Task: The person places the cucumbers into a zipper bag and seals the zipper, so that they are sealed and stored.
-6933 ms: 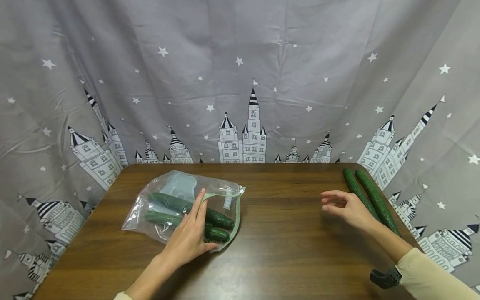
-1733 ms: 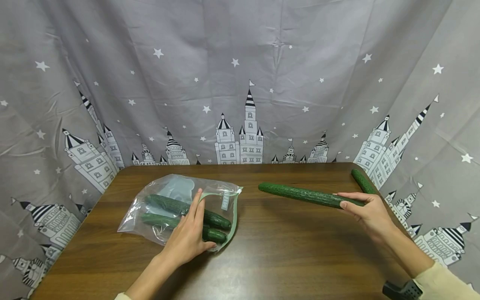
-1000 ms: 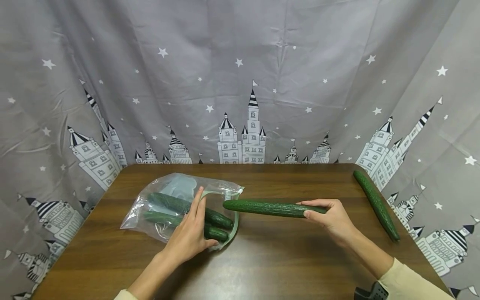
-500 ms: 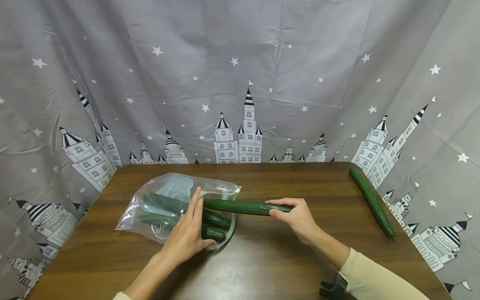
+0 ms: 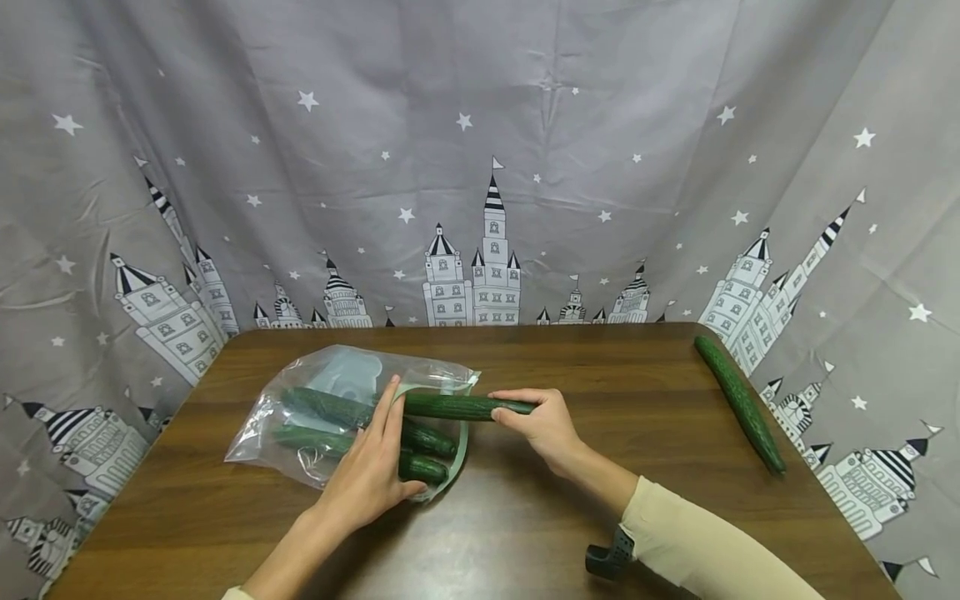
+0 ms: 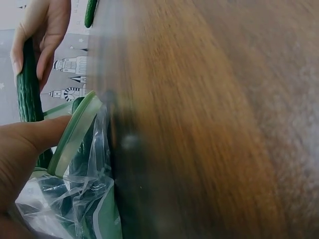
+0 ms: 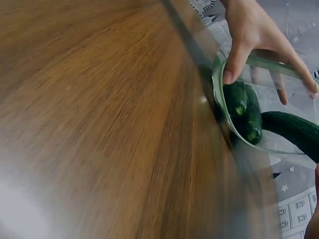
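Note:
A clear zip bag with a green zip edge lies on its side at the table's left, its mouth facing right. Two cucumbers lie inside it. My left hand spreads at the mouth with long fingers straight; in the right wrist view its thumb presses the green rim. My right hand grips the near end of another cucumber, which points left. Its far end has passed into the bag mouth and is hidden behind my left fingers in the head view.
One more cucumber lies along the right edge of the brown wooden table. Behind the table hangs a grey curtain printed with castles and stars. A black strap device sits at my right wrist.
My right hand has picked up one of the two cucumbers at the right edge, carried it left, and pushed its tip into the bag mouth. My left hand has stayed at the bag.

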Demonstrator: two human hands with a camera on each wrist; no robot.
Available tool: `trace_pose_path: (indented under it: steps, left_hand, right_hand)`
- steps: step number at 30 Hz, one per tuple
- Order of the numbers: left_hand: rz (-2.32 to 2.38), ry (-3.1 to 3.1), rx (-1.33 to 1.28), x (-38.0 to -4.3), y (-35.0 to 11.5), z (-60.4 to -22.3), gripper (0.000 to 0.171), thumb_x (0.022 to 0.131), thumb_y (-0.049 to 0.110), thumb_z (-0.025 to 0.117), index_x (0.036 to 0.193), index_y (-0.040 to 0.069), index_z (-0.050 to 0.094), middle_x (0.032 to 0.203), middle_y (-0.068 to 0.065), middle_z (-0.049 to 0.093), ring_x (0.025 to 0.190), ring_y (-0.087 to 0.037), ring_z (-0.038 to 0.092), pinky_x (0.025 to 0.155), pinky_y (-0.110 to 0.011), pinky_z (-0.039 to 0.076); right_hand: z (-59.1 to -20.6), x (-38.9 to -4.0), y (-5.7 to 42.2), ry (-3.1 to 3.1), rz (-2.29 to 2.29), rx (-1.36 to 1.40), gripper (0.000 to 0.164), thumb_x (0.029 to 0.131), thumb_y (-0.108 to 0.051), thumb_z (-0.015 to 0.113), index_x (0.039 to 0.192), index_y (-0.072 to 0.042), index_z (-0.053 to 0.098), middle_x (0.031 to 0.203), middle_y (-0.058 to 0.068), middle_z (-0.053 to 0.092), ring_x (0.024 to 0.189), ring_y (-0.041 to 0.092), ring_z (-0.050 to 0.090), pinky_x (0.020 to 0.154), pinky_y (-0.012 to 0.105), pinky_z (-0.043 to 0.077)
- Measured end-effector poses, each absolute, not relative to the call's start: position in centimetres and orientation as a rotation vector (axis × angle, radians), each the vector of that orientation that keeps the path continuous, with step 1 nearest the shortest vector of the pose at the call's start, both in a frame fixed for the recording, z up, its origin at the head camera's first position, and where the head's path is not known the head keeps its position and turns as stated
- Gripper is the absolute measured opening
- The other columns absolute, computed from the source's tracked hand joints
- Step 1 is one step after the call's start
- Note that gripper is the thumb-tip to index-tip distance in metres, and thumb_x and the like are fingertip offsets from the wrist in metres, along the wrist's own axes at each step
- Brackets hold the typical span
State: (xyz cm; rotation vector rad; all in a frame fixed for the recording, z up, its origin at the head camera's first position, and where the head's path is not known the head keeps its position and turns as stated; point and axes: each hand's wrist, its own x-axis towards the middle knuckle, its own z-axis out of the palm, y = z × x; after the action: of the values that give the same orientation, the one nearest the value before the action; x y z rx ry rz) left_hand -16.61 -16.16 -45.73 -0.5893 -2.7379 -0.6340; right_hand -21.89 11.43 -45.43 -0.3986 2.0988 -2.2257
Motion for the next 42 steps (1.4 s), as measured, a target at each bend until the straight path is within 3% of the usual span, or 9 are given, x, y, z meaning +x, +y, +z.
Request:
trace_pose_path:
  steps: [9,14,20,23,27,32,37,42]
  left_hand:
    - [-0.637,-2.672,-0.614,-16.5,-16.5,-45.8,0.139,0.052,0.025,0.107,0.16,0.002,0.022,0.171,-0.015,0.007,0.134,-0.049,0.048,0.094,-0.077,0.043]
    - [-0.631,-2.673,-0.606,-16.5,-16.6,-45.7,0.139,0.053,0.024,0.106,0.16,0.002,0.021,0.171,-0.016,0.009,0.134,-0.047,0.048,0.095,-0.076,0.044]
    - [-0.627,-2.688,-0.585,-16.3,-16.7,-45.5,0.138,0.053,0.024,0.106,0.16,0.003,0.021,0.171,-0.015,0.008,0.129,-0.05,0.052,0.095,-0.076,0.045]
    - [-0.622,-2.691,-0.58,-16.2,-16.8,-45.6,0.139,0.053,0.023,0.106,0.16,0.003,0.021,0.171,-0.015,0.009,0.126,-0.052,0.054,0.094,-0.076,0.045]
    - [-0.627,-2.691,-0.588,-16.2,-16.9,-45.6,0.139,0.053,0.023,0.106,0.161,0.003,0.021,0.171,-0.015,0.007,0.127,-0.052,0.053,0.094,-0.076,0.045]
    - [-0.63,-2.681,-0.6,-16.3,-16.9,-45.7,0.139,0.053,0.025,0.106,0.16,0.002,0.022,0.171,-0.015,0.006,0.128,-0.052,0.051,0.094,-0.075,0.046]
    - [-0.632,-2.678,-0.609,-16.4,-16.7,-45.8,0.135,0.053,0.024,0.106,0.158,0.0,0.025,0.171,-0.016,0.009,0.126,-0.051,0.053,0.092,-0.075,0.047]
    - [-0.653,-2.683,-0.612,-16.5,-16.5,-45.9,0.134,0.054,0.024,0.106,0.158,0.001,0.025,0.171,-0.015,0.008,0.129,-0.05,0.051,0.093,-0.076,0.046]
  right_hand:
    - [-45.4,-22.4,8.3,2.171,-2.205,-0.457,0.028,0.083,0.002,0.081,0.111,0.006,0.076,0.108,0.013,0.074,0.092,0.017,0.067,0.075,0.024,0.058]
    - [-45.2,-22.3,7.4,2.269,-2.131,-0.512,0.024,0.083,-0.001,0.084,0.106,-0.001,0.08,0.105,0.007,0.075,0.091,0.016,0.067,0.072,0.024,0.058]
    - [-44.6,-22.4,7.3,2.521,-1.901,-0.549,0.022,0.082,-0.015,0.089,0.103,-0.01,0.084,0.104,-0.001,0.078,0.107,0.019,0.068,0.09,0.037,0.057]
    - [-44.2,-22.3,7.6,2.53,-1.815,-0.507,0.024,0.084,-0.019,0.088,0.106,-0.014,0.084,0.111,-0.002,0.077,0.106,0.018,0.065,0.091,0.039,0.055]
    - [-43.8,-22.0,8.1,2.35,-1.853,-0.468,0.029,0.089,-0.005,0.076,0.117,-0.007,0.079,0.125,0.008,0.071,0.1,0.02,0.063,0.084,0.039,0.056]
    - [-44.0,-22.1,8.8,2.063,-1.953,-0.528,0.041,0.09,0.009,0.061,0.13,0.008,0.067,0.132,0.022,0.06,0.106,0.029,0.067,0.092,0.046,0.058]
    - [-44.0,-22.3,9.2,2.051,-1.937,-0.582,0.041,0.09,0.002,0.073,0.13,0.009,0.067,0.134,0.022,0.062,0.113,0.029,0.067,0.091,0.035,0.058]
    - [-44.1,-22.5,9.1,2.217,-1.907,-0.57,0.033,0.085,-0.006,0.084,0.116,0.001,0.076,0.118,0.012,0.073,0.101,0.024,0.072,0.081,0.033,0.061]
